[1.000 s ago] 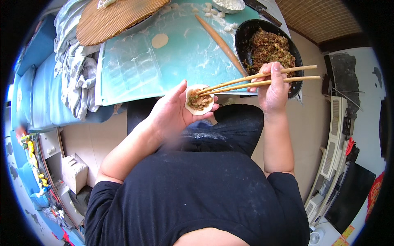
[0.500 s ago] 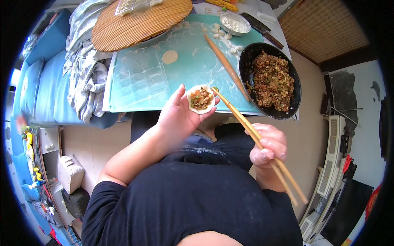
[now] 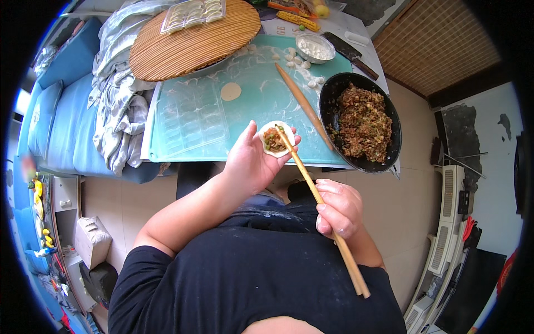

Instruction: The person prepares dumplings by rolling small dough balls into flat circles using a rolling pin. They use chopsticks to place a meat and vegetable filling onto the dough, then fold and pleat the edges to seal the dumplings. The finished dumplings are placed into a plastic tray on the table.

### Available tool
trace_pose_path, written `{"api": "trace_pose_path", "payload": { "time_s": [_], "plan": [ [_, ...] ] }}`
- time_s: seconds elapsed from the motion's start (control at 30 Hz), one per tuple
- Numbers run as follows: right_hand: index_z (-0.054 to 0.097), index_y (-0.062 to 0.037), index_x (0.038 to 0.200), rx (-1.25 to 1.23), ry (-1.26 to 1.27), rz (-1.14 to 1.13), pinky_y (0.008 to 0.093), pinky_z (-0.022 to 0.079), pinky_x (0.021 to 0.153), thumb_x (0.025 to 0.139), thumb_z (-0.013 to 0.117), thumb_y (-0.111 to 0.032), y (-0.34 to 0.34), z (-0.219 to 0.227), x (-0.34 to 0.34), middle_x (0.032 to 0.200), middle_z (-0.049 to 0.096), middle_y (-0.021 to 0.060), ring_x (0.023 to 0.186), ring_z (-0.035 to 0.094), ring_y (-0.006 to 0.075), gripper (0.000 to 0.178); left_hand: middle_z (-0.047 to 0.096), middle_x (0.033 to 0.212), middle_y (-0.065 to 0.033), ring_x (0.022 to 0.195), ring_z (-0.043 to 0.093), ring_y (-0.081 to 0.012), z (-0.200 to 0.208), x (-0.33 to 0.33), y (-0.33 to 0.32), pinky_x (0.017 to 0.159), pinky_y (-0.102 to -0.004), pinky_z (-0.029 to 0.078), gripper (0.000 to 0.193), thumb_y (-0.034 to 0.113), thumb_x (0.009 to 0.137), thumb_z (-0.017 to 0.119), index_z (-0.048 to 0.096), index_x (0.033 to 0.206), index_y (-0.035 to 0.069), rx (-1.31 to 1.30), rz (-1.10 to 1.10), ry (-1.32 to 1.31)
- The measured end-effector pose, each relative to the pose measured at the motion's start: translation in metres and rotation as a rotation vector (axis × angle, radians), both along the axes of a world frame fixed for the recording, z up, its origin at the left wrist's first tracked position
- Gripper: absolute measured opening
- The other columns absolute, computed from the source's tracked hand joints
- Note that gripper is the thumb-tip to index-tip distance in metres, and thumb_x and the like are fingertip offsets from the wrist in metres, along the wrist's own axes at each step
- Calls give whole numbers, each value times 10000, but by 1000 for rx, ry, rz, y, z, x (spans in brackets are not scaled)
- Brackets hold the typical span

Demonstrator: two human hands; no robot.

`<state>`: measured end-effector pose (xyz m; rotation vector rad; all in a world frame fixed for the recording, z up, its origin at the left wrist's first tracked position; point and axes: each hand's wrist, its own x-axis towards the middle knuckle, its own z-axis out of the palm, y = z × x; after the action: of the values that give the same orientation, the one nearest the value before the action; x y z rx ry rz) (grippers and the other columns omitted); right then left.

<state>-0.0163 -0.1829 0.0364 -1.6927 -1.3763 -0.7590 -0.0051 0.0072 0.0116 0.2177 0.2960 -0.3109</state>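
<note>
On the palm and fingers of my left hand (image 3: 250,158) rests a round white dumpling wrapper (image 3: 267,127), open-faced with chopped filling (image 3: 272,143) in its middle. My right hand (image 3: 340,209) is closed round a pair of wooden chopsticks (image 3: 305,173). Their tips touch the filling, close together. To the right stands a black pan (image 3: 327,118) with a large mound of the same brown, orange and green filling (image 3: 364,122). Another flat wrapper (image 3: 231,92) lies on the floury turquoise mat (image 3: 253,106).
Beyond my hands are a rolling pin (image 3: 303,104), small dough pieces (image 3: 291,55), a flour bowl (image 3: 315,48) and a dark-bladed knife (image 3: 349,52). A clear compartment tray (image 3: 192,125) lies on the mat's left. Dumplings in a plastic box (image 3: 193,15) sit on a round woven board (image 3: 194,50).
The chopsticks have moved left, from the wrapper's right edge onto its filling, and their tips have come together. My right hand has shifted left. The table sits slightly lower in view.
</note>
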Motion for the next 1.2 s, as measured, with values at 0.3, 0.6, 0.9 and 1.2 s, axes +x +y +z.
{"api": "trace_pose_path", "payload": {
  "time_s": [0.3, 0.6, 0.9, 1.2],
  "plan": [
    [448, -35, 822, 791, 1142, -228, 336, 524, 482, 964, 328, -264, -8, -9, 25, 609, 522, 96, 503, 556, 188, 295, 440, 1249, -223, 1120, 480, -314, 0, -2, 3, 958, -396, 426, 576, 439, 957, 173, 352, 1246, -25, 32, -92, -51],
    [483, -48, 803, 844, 1161, -173, 353, 533, 489, 955, 348, -284, -14, -13, 34, 670, 530, 79, 553, 581, 179, 311, 433, 1261, -222, 1127, 474, -304, -1, -5, 4, 961, -397, 414, 572, 444, 954, 209, 342, 1267, -16, 79, -155, -75],
    [548, -10, 859, 298, 741, -660, 274, 492, 589, 886, 550, -161, -113, -60, 79, 766, 550, 69, 666, 578, 157, 153, 462, 1249, -188, 1139, 459, -299, -28, -9, 8, 971, -379, 371, 522, 392, 954, 258, 380, 1250, -21, 195, -203, 101],
    [575, -3, 835, -198, 1309, -708, 315, 421, 726, 811, 495, -197, -112, -59, 74, 863, 581, 112, 799, 556, 262, 211, 465, 1231, -222, 1142, 474, -300, -31, -10, 2, 984, -392, 383, 463, 323, 961, 280, 376, 1229, -43, 198, -217, 173]
  ]
}}
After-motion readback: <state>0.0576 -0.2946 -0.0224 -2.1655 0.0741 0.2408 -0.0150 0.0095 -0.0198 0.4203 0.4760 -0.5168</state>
